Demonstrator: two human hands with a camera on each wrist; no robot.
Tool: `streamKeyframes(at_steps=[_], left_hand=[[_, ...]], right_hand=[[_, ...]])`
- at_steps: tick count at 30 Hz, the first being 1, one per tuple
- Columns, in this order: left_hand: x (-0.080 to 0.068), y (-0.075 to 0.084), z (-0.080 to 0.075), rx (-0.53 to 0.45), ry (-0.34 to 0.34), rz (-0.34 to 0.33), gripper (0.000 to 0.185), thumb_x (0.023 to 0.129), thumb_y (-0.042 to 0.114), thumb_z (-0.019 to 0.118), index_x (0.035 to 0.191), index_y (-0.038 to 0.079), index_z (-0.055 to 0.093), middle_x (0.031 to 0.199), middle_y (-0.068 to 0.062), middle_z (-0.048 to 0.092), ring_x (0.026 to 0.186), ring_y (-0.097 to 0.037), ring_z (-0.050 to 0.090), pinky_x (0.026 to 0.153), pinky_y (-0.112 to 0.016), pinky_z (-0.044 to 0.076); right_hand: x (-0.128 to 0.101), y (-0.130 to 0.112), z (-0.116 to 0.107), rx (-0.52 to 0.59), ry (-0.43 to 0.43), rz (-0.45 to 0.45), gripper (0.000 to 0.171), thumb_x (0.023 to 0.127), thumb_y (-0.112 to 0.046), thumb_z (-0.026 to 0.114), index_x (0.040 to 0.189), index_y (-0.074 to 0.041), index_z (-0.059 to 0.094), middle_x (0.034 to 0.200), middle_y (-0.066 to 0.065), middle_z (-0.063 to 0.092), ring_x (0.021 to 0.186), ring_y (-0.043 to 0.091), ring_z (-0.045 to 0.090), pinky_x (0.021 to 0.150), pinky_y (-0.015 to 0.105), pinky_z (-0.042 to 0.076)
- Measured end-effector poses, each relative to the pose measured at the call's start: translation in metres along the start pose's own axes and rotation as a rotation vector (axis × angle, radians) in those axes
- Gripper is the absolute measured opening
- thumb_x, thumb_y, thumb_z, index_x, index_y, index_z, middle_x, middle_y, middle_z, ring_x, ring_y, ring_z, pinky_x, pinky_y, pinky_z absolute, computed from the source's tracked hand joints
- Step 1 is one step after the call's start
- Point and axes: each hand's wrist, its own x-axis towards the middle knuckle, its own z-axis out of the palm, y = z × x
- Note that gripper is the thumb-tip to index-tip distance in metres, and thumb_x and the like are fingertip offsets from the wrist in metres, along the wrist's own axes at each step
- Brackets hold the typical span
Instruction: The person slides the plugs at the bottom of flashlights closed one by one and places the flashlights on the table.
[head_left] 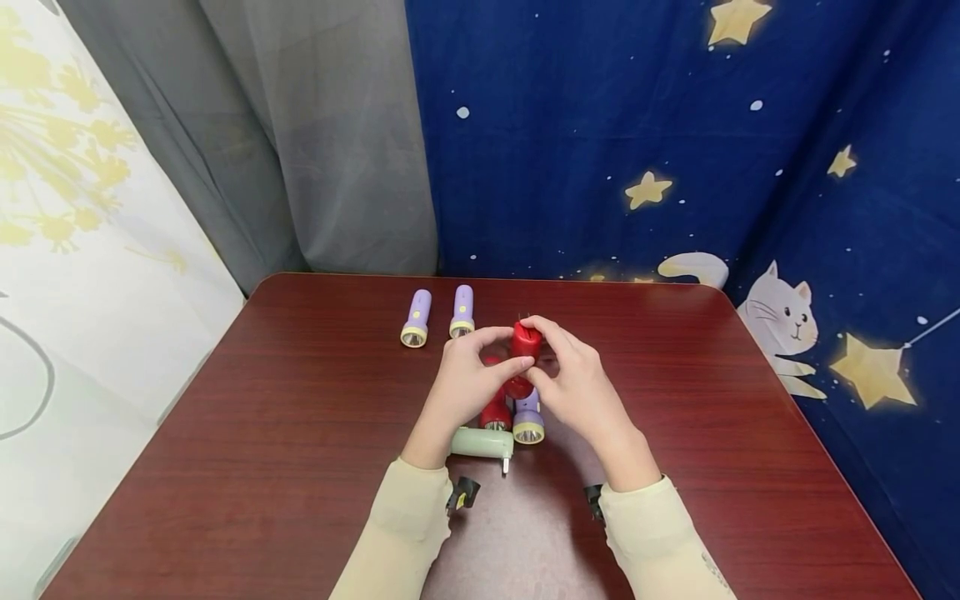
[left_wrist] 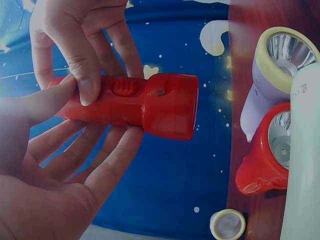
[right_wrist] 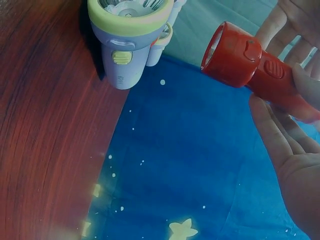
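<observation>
Both hands hold a red flashlight point(head_left: 527, 343) above the middle of the table, its two thin metal prongs pointing away at the tail end. The left hand point(head_left: 474, 375) grips the barrel, with the thumb on top and fingers underneath in the left wrist view. On the opposite side, the right hand point(head_left: 576, 373) pinches the barrel near its tail. A ridged slide switch point(left_wrist: 124, 87) shows uncovered on the barrel. Below the hands lie a second red flashlight point(head_left: 495, 414), a purple flashlight point(head_left: 528, 427) with a yellow rim, and a pale green cylinder point(head_left: 482, 443) with a metal prong.
Two more purple flashlights, one at the left point(head_left: 416, 318) and one beside it point(head_left: 462, 307), lie near the back of the brown wooden table point(head_left: 300, 417). Behind the table hang a grey curtain point(head_left: 360, 150) and a blue star-patterned curtain point(head_left: 555, 167).
</observation>
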Motion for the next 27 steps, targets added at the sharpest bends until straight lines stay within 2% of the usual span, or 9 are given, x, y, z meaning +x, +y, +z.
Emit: streamKeyframes(at_steps=[7,20,27], left_hand=[[-0.0006,0.0,0.0003,-0.018,0.004,-0.008,0.041,0.09,0.022,0.087,0.128,0.01,0.076,0.116,-0.008,0.08,0.098,-0.022,0.077,0.083,-0.036,0.065],[-0.0007,0.0018,0.0006,-0.01,0.005,-0.013,0.042,0.088,0.022,0.088,0.127,0.011,0.077,0.116,-0.007,0.081,0.097,-0.021,0.076,0.078,-0.031,0.063],[-0.0007,0.0012,0.0011,-0.005,0.007,-0.022,0.042,0.087,0.022,0.089,0.126,0.012,0.077,0.116,-0.006,0.081,0.101,-0.023,0.075,0.078,-0.031,0.062]], right_hand=[[-0.0006,-0.0011,0.0008,0.002,0.02,-0.006,0.059,0.09,0.002,0.079,0.144,-0.011,0.059,0.13,0.015,0.073,0.107,0.026,0.078,0.091,0.038,0.065],[-0.0011,-0.002,0.0007,0.006,0.031,-0.011,0.056,0.089,0.004,0.079,0.14,-0.008,0.058,0.126,0.016,0.074,0.108,0.028,0.078,0.091,0.043,0.065],[-0.0018,-0.0021,0.0012,0.0,0.038,-0.016,0.052,0.088,0.005,0.079,0.133,-0.008,0.058,0.122,0.015,0.074,0.104,0.028,0.079,0.089,0.038,0.065]])
